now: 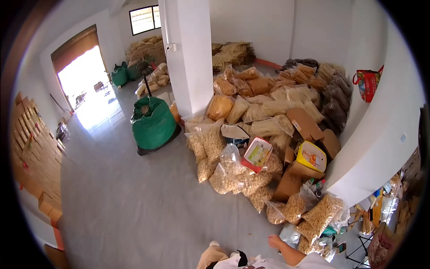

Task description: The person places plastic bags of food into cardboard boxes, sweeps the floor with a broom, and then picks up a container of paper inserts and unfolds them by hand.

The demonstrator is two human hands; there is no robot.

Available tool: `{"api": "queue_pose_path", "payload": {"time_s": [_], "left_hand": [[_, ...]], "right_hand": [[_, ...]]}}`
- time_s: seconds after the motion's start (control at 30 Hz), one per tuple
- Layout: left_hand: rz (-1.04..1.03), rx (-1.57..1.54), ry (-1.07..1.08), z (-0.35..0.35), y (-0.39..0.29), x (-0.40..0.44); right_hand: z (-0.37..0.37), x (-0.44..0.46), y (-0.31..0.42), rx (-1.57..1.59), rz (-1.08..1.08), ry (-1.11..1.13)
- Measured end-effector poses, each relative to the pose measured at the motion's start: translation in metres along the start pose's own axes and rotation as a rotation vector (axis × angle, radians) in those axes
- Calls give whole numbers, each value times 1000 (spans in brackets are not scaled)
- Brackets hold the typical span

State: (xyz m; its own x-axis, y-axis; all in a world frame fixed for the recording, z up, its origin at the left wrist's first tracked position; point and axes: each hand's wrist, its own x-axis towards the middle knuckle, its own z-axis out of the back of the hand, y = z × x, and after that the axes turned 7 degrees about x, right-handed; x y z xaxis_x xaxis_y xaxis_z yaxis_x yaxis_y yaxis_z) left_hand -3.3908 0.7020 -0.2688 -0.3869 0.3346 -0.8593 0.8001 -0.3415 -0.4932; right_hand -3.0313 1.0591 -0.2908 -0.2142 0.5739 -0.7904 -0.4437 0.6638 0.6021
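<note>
My right hand (pixel 275 242) hangs low at the bottom of the view, its fingers loosely apart and nothing visible in them. It is nearest to a clear plastic bag (pixel 290 235) and to bulging bags of small tan pieces (pixel 294 208) on the floor. The hand appears apart from them. My left hand does not show. Part of my white clothing and a beige trouser leg (pixel 212 256) fill the bottom edge.
Bags of tan pieces (pixel 210 141), bundled sticks (pixel 264 127) and cardboard boxes (pixel 293 179) are heaped by a white pillar (pixel 190 58). A green sack (pixel 153 125) stands left of it. Stacked cartons (pixel 36 148) line the left wall; a bright doorway (pixel 83 74) lies beyond.
</note>
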Motion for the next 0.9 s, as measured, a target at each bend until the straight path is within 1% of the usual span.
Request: {"api": "queue_pose_path", "payload": {"time_s": [0.03,0.1,0.17,0.2,0.27,0.3,0.37,0.4,0.47,0.5,0.57,0.6,0.67,0.73,0.77,0.8,0.83,0.87,0.9], "left_hand": [[9,-16,-16,-2,-10,8],[34,-31,-47,-1,-33,21],[48,-32,-78,3,-54,32],[41,-25,-84,3,-67,40],[32,-19,-98,2,-96,53],[9,-9,-91,-2,-113,62],[-56,12,-76,-11,-153,81],[-91,25,-66,-24,-178,86],[-163,70,-40,-58,-229,89],[-171,103,-28,-78,-254,87],[-207,166,12,-114,-298,86],[-200,181,9,-120,-308,89],[-212,223,-18,-136,-314,101],[-120,207,-76,-131,-301,101],[-199,240,2,-115,-277,94],[-105,135,17,-101,-258,94],[-39,96,-13,-100,-246,90],[34,67,-49,-106,-234,84],[84,40,-88,-111,-222,76]], "right_hand": [[-14,2,41,-81,13,-29],[-29,26,79,39,112,14],[-46,40,107,134,141,3],[-52,46,109,139,118,-8],[-59,61,113,5,101,-65],[-60,69,112,14,90,-76],[-62,77,107,-177,57,-57],[-61,78,109,-165,38,-59],[-56,77,113,-155,-136,-96],[-55,81,116,-131,-157,-96],[-49,99,128,-287,-120,-70],[-45,124,132,-276,-133,-68],[-28,190,133,-245,-146,-87],[-27,207,181,-151,-87,-182],[-27,231,203,-177,-66,-197],[-28,256,215,-198,-53,-211],[-29,280,229,-113,-14,-223],[-32,301,245,-33,25,-229],[-35,311,273,-44,35,-208]]}}
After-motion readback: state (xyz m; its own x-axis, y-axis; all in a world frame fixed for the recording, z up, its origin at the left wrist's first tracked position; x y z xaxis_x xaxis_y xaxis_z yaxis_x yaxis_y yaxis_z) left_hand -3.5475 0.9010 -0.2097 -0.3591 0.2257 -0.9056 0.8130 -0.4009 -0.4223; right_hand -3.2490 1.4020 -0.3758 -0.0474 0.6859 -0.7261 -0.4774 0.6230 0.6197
